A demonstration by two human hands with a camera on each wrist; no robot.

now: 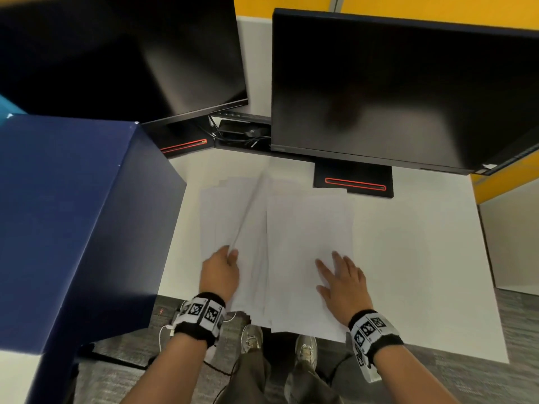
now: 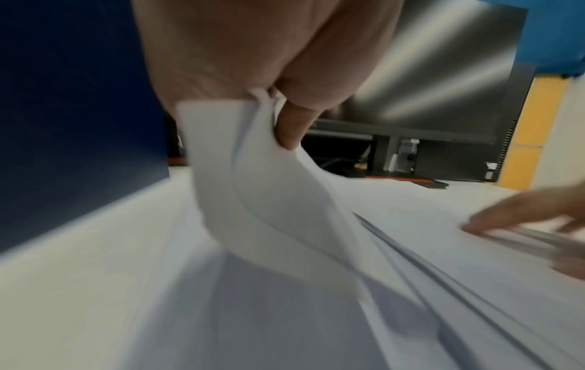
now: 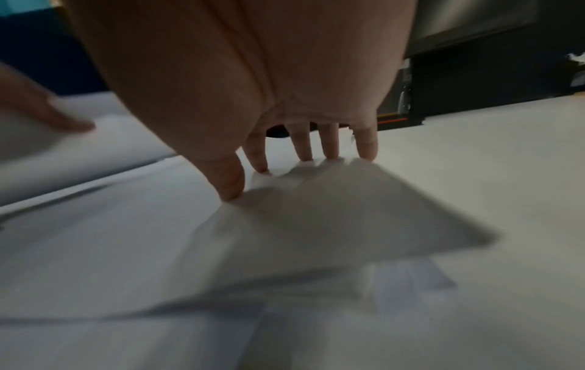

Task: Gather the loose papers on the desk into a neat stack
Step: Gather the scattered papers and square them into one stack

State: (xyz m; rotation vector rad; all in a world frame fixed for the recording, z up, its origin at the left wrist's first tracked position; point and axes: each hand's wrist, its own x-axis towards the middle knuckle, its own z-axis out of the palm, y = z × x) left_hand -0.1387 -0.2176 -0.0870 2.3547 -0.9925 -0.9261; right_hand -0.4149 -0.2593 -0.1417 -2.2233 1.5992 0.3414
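Several white papers [image 1: 306, 228] lie overlapping on the white desk [image 1: 423, 243], some hanging over its near edge. My left hand [image 1: 223, 265] pinches the left edge of a few sheets [image 2: 269, 200] between thumb and fingers and lifts it, so they curve up off the desk. My right hand [image 1: 341, 279] lies flat on the right-hand sheets [image 3: 316, 225], fingers straight and spread, fingertips [image 3: 329, 150] pressing the paper down. In the left wrist view the right hand [image 2: 522, 215] shows blurred at the far right.
Two dark monitors [image 1: 393, 91] stand at the back, their stand bases [image 1: 354, 182] on the desk close behind the papers. A tall dark blue cabinet [image 1: 73, 214] borders the desk on the left. Cables [image 1: 242, 132] lie between the monitors. My shoes [image 1: 306, 351] show below the desk edge.
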